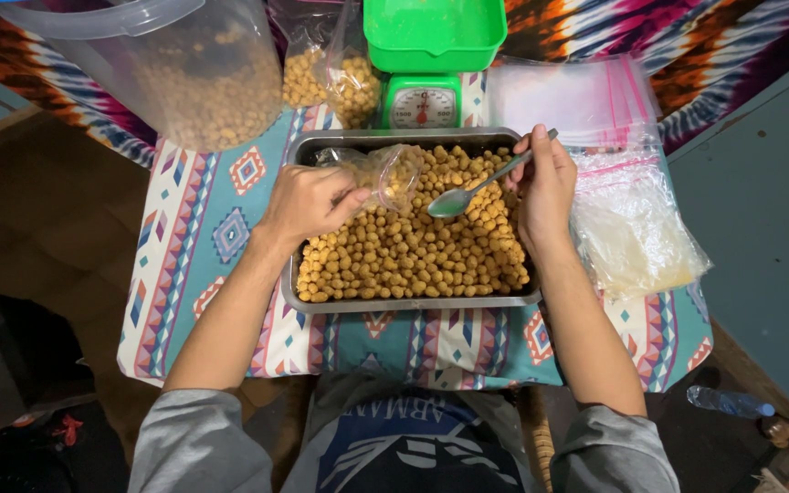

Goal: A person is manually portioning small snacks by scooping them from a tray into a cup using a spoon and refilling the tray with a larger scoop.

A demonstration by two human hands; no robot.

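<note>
1. Over the metal tray of round golden snack balls, the left hand pinches a small clear plastic bag, partly filled.
2. Beside it, the right hand grips a metal spoon, its empty bowl just above the balls.
3. Behind the tray stands a green kitchen scale; empty zip bags lie to the right.

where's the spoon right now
In the head view, the spoon is in the right hand, bowl hovering over the tray of round snacks, beside the small bag in the left hand.
</note>
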